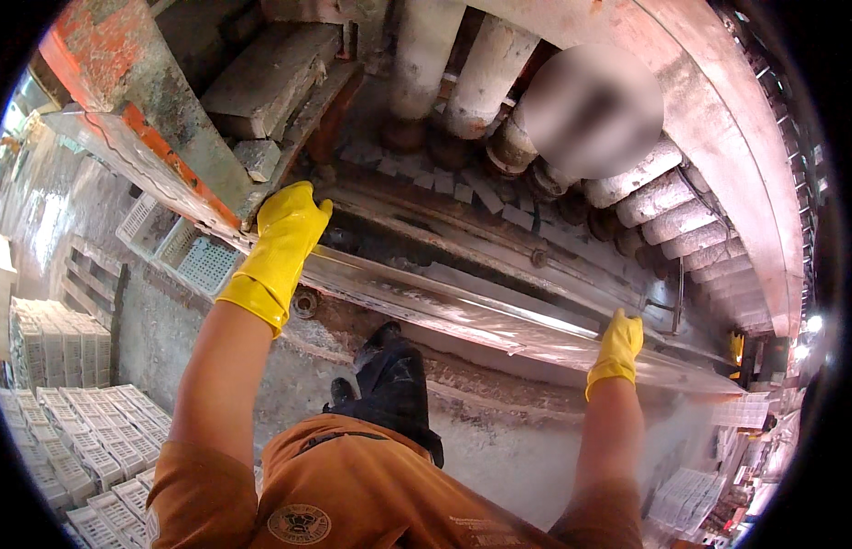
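Observation:
In front of me runs a long, shiny, pale panel point(417, 297) that looks like wet plastic or metal sheet, along the front of a machine. My left hand point(293, 224), in a yellow rubber glove, is closed at its upper edge, beside an orange-and-grey metal post point(161, 119). Further right, my right hand point(618, 346), gloved the same way, is closed in a fist over the panel's top edge. The undersides of the fingers are hidden in both hands. Behind the panel lies a wet trough point(426, 224) with a metal rail.
A row of thick, pale cylinders point(490, 82) hangs over the trough, with small flat pieces point(463, 192) scattered beneath. White plastic crates point(202, 256) stand left of the machine. Stacked white crates point(97, 430) fill the lower left; more point(687, 499) stand at lower right. A block point(270, 78) rests upper left.

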Demonstrator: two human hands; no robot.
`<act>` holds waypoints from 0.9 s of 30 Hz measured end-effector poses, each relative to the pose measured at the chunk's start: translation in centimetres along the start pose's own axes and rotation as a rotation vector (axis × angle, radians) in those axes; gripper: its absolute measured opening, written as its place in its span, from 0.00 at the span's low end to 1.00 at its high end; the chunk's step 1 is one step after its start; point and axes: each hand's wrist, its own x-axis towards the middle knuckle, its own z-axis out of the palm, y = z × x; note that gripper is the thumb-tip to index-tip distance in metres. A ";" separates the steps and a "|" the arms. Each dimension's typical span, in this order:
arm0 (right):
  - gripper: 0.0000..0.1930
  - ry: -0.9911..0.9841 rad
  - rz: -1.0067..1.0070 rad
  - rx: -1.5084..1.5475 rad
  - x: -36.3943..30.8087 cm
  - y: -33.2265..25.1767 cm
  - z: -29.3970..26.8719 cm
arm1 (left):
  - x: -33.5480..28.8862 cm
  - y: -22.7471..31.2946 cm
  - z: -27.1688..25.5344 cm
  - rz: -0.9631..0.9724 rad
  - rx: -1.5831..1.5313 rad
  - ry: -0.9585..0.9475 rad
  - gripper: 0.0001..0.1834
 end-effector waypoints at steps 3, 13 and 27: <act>0.30 -0.014 0.035 0.073 -1.0 -0.1 -0.4 | -0.6 0.0 0.1 -0.020 0.002 0.009 0.29; 0.25 0.025 -0.003 0.024 -2.0 1.1 -0.2 | -1.0 -0.9 1.2 -0.016 0.024 0.033 0.28; 0.25 -0.058 0.069 0.205 -1.8 2.6 0.3 | -2.6 -1.0 0.6 0.120 0.054 -0.092 0.31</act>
